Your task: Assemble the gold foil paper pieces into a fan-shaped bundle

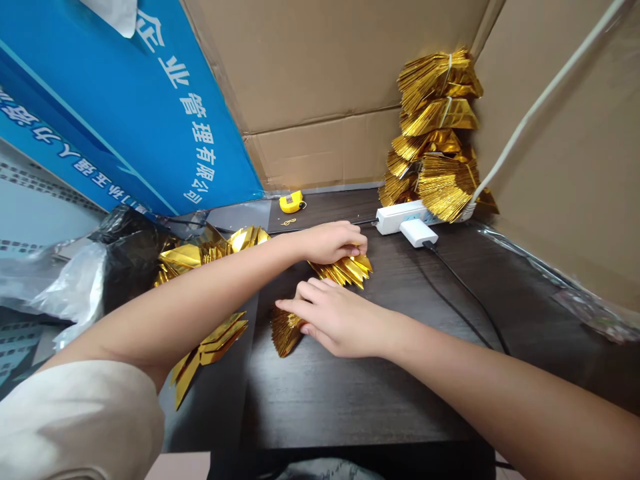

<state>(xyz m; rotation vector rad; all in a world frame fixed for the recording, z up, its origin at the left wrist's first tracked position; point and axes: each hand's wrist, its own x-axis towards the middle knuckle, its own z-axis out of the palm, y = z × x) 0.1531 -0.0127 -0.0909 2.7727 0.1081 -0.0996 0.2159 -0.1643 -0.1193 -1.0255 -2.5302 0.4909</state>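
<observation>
Left hand: the left hand [336,241] lies with fingers curled over the far foil bundle [346,271]; whether it grips or merely presses cannot be told.
Right hand: the right hand [343,321], nearer the wearer, pinches the near foil bundle [286,335] between thumb and fingers, index finger extended across its top.
Gold bundles: both rest on the dark surface [375,407], the near one just left of the right hand, its pleated edges fanned.
Handling: probably light, thin and slick; folds likely crease easily and slide apart under loose pressure.
Hold: best taken at the gathered part, where the layers press together, sparing the fanned edges.
Left side: loose gold pieces [213,348] lie below the left forearm; a black plastic bag [125,250] stands beyond.
Far side: yellow tape measure [291,202], near the cardboard wall [320,157].
Far right: stacked gold bundles [445,183] behind a white power strip [393,219].
</observation>
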